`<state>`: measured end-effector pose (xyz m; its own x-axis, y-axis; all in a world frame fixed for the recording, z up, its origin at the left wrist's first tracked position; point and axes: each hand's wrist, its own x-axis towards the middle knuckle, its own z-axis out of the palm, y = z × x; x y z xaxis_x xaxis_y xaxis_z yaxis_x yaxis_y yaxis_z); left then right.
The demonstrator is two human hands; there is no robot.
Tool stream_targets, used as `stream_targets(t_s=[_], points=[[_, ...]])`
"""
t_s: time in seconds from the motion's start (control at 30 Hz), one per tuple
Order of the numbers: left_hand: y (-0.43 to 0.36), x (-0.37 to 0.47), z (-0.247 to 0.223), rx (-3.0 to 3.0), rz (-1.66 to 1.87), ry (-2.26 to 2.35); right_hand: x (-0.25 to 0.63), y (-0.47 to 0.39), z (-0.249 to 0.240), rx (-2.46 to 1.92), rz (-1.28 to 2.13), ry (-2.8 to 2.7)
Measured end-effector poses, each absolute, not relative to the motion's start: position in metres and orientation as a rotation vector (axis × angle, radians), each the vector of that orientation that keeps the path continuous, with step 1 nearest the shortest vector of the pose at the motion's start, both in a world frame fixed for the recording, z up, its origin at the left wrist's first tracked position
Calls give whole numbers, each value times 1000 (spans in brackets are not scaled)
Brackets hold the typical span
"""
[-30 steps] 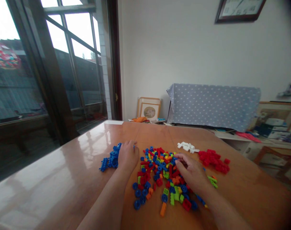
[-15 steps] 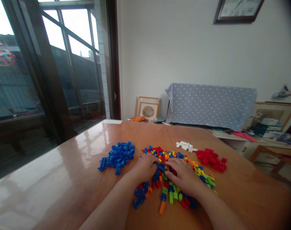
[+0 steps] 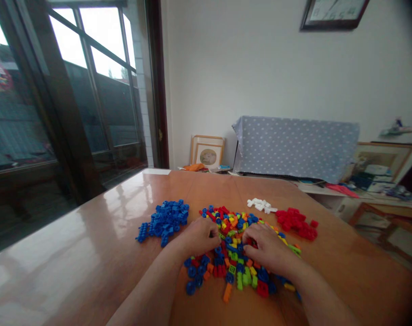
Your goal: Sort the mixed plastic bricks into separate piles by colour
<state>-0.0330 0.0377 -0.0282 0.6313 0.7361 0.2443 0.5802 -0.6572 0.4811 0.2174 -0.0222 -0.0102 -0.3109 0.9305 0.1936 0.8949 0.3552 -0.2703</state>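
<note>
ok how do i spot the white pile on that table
On the brown table, look just beyond the right hand. The white pile lies immediately left of the red pile and is the smallest and only all-white heap.

The mixed heap of toy bricks (image 3: 233, 248) spreads loose and low, its red, blue, yellow, lime and orange pieces lying at all angles, its middle flanks partly hidden. Round blue wheels (image 3: 191, 287) sit at its seven o'clock edge, an orange brick (image 3: 227, 292) at six. Apart from it lie a blue pile (image 3: 168, 219) toward ten o'clock, a small white pile (image 3: 260, 205) toward one and a red pile (image 3: 294, 222) toward two.
</note>
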Motion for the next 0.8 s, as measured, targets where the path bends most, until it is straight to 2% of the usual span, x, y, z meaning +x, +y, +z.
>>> stream_targets(t_s=[0.47,0.8], points=[[46,-31,-29,2456,804,1298,253,6,-31,-1656,145,-1961],[46,-22,-43,2380,722,1117,240,5,-40,-1650,245,-2062]])
